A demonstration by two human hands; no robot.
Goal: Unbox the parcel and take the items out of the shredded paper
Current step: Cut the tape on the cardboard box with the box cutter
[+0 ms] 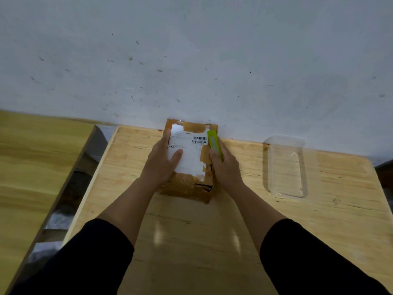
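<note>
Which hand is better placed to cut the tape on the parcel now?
Right. The right hand already grips the green cutter at the right edge of the parcel. The left hand lies flat on the label, holding the parcel steady, and holds no tool.

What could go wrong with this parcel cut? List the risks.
1. The left hand rests flat on the parcel, its thumb close to the green cutter gripped by the right hand; a slip might nick it.
2. A deep cut could damage items inside.
</note>
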